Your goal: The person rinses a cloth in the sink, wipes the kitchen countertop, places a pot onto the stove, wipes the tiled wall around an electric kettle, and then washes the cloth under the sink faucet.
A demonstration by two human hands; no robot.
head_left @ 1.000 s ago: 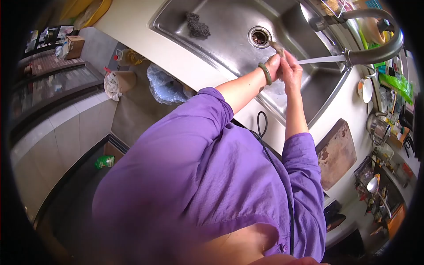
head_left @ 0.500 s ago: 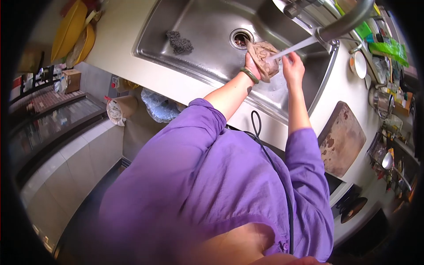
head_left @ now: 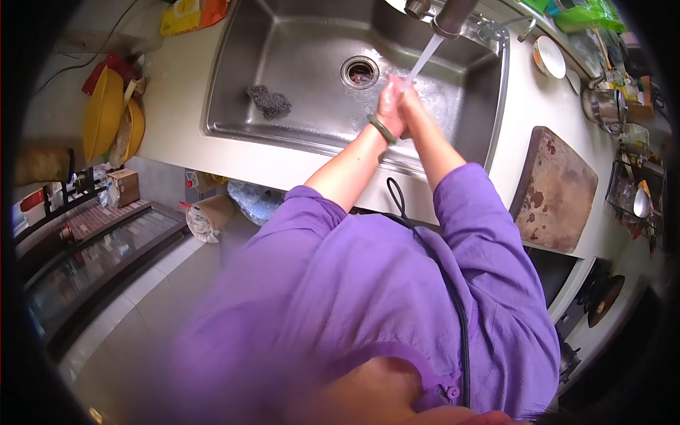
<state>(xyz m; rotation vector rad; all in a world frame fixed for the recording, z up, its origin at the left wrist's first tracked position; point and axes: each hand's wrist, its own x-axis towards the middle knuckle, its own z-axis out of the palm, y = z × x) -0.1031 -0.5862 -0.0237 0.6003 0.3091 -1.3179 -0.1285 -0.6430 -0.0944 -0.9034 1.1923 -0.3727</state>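
Note:
Under the running water, my left hand (head_left: 387, 106) and my right hand (head_left: 411, 101) are pressed together with closed fingers. The water stream (head_left: 423, 62) from the faucet (head_left: 453, 15) falls onto them. A green bangle (head_left: 382, 129) circles my left wrist. Whatever lies between the palms is hidden, and the beige wrinkled cloth-like piece does not show in the basin. Both hands are over the steel sink (head_left: 312, 46), to the right of and below its drain (head_left: 360, 73). A dark mesh scrubber (head_left: 268, 103) rests on the sink floor at the left.
A stained cutting board (head_left: 556, 190) lies on the counter (head_left: 283, 164) right of the sink. A bowl (head_left: 549, 57) and a metal pot (head_left: 603, 110) stand farther back. Yellow basins (head_left: 105, 117) are at the left. A black cable (head_left: 453, 297) runs down my shirt.
My hands have come together, the right one moving to the left one. The beige wrinkled piece, earlier spread in my left hand, no longer shows. The view has shifted.

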